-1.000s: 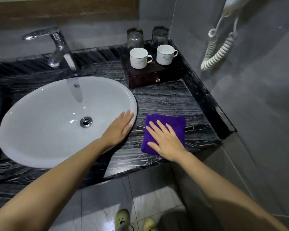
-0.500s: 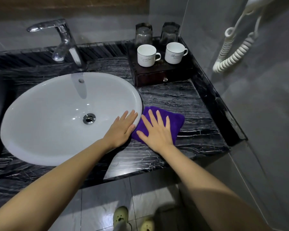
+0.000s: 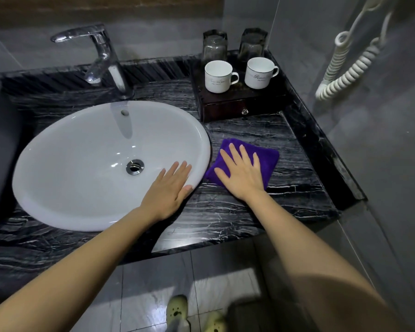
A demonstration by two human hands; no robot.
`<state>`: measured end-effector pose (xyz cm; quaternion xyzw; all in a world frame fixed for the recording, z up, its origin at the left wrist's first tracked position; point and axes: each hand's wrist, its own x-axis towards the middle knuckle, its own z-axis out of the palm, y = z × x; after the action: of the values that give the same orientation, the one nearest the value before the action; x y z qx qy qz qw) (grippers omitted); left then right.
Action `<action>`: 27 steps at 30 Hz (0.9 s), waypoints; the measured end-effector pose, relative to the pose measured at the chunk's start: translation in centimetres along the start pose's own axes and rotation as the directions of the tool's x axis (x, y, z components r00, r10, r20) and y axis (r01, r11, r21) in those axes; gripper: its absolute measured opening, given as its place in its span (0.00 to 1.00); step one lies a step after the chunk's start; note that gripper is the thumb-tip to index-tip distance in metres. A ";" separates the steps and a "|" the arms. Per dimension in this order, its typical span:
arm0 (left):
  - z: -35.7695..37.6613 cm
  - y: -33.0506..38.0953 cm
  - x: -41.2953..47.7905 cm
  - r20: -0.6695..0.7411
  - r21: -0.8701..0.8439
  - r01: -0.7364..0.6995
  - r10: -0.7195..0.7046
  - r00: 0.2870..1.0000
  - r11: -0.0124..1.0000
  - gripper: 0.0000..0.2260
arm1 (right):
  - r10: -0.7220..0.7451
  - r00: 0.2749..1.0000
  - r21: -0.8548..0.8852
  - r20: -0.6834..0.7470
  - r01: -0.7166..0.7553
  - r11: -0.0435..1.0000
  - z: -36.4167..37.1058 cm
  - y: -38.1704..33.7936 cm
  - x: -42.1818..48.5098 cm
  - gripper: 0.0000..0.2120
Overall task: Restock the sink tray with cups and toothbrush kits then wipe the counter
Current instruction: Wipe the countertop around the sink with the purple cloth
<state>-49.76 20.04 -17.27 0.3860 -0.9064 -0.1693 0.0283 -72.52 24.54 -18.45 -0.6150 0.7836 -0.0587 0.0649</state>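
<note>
At a dark marble desk (image 3: 225, 216), a person wipes with bare hands. A chrome tap (image 3: 98, 56) stands at 12 o'clock of the white basin (image 3: 82, 164), whose drain (image 3: 135, 167) lies near its centre. The left hand (image 3: 168, 190) rests flat on the basin's rim at about 4 o'clock, fingers straight and holding nothing. Just beside the rim at 3 o'clock, a purple cloth (image 3: 268, 159) lies on the desk under the right hand (image 3: 242, 173), which presses it with spread, straight fingers. At 12 o'clock from the cloth, a dark wooden tray (image 3: 225, 105) in the back corner carries the left cup (image 3: 218, 76) and right cup (image 3: 259, 72), handles toward 3 o'clock, with glasses (image 3: 214, 45) behind. A coiled cord (image 3: 350, 68) hangs on the wall at far right.
</note>
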 end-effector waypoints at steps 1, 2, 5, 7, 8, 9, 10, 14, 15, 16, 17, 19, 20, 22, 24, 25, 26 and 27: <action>0.1 -0.3 -1.1 -0.013 0.040 0.014 -0.014 1.000 0.999 0.25 | -0.005 1.000 0.000 0.005 0.005 1.000 -0.1 0.5 -0.1 0.30; 0.1 -0.6 -2.0 -0.021 0.074 0.034 -0.032 0.999 0.997 0.27 | -0.011 1.000 0.000 0.015 0.011 1.000 -0.2 0.9 -0.3 0.30; 0.1 -1.0 -3.6 -0.017 0.107 0.112 -0.111 0.994 0.988 0.29 | 0.001 1.000 -0.002 0.025 0.000 1.000 -0.4 1.7 -1.2 0.29; 0.1 -1.0 -3.8 -0.015 0.109 0.136 -0.135 0.991 0.985 0.26 | 0.023 1.000 -0.006 0.017 -0.023 1.000 -0.5 1.8 -2.5 0.28; 0.1 -1.0 -3.8 -0.013 0.115 0.136 -0.136 0.991 0.984 0.25 | 0.030 0.999 -0.008 0.014 -0.030 1.000 -0.6 1.6 -3.4 0.28; 0.1 -0.9 -3.7 -0.012 0.116 0.133 -0.133 0.991 0.984 0.25 | 0.031 0.999 -0.008 0.015 -0.031 0.999 -0.6 1.3 -4.4 0.28; 0.1 -0.8 -3.7 -0.015 0.113 0.131 -0.130 0.991 0.985 0.25 | 0.025 1.000 -0.005 0.019 -0.025 1.000 -0.6 1.0 -5.4 0.28; 0.1 -0.9 -3.9 -0.052 0.127 0.126 -0.120 0.991 0.984 0.28 | -0.129 0.989 -0.006 0.070 0.130 0.992 -0.5 0.7 -9.6 0.28; 0.1 -0.9 -3.9 -0.063 0.141 0.121 -0.113 0.992 0.983 0.31 | -0.185 0.979 -0.024 0.089 0.188 0.982 -0.7 1.5 -10.4 0.28; 0.2 -0.9 -3.9 -0.068 0.156 0.114 -0.104 0.992 0.981 0.35 | -0.225 0.969 -0.043 0.102 0.230 0.972 -1.0 2.7 -10.9 0.28; 0.2 -0.9 -3.9 -0.069 0.167 0.109 -0.099 0.993 0.980 0.39 | -0.234 0.966 -0.063 0.109 0.242 0.968 -1.4 4.1 -11.1 0.29; 0.3 -0.9 -3.9 -0.072 0.179 0.109 -0.098 0.993 0.978 0.41 | -0.165 0.979 -0.097 0.117 0.176 0.980 -2.3 6.9 -10.8 0.29; 0.3 -0.9 -3.8 -0.077 0.181 0.111 -0.099 0.992 0.977 0.41 | -0.121 0.986 -0.110 0.118 0.134 0.985 -2.6 8.1 -10.5 0.30; 0.4 -0.9 -3.8 -0.080 0.180 0.111 -0.098 0.992 0.977 0.41 | -0.097 0.988 -0.129 0.117 0.112 0.985 -2.8 9.5 -9.7 0.30; 0.4 -0.9 -3.8 -0.079 0.176 0.107 -0.095 0.992 0.979 0.39 | -0.115 0.987 -0.138 0.116 0.131 0.982 -2.8 10.1 -8.7 0.31; 0.4 -0.9 -3.8 -0.080 0.174 0.107 -0.094 0.992 0.979 0.38 | -0.122 0.986 -0.138 0.113 0.137 0.981 -2.8 10.3 -8.1 0.31; 0.4 -0.9 -3.8 -0.078 0.172 0.107 -0.095 0.992 0.979 0.36 | -0.122 0.987 -0.131 0.108 0.136 0.982 -2.8 10.6 -7.4 0.31; 0.4 -0.9 -3.8 -0.074 0.172 0.108 -0.097 0.993 0.979 0.34 | -0.114 0.988 -0.122 0.100 0.126 0.984 -2.9 11.0 -6.8 0.31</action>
<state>-46.53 22.27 -17.63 0.4386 -0.8953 -0.0769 0.0150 -81.91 33.74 -17.32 -0.6661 0.7434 0.0165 0.0579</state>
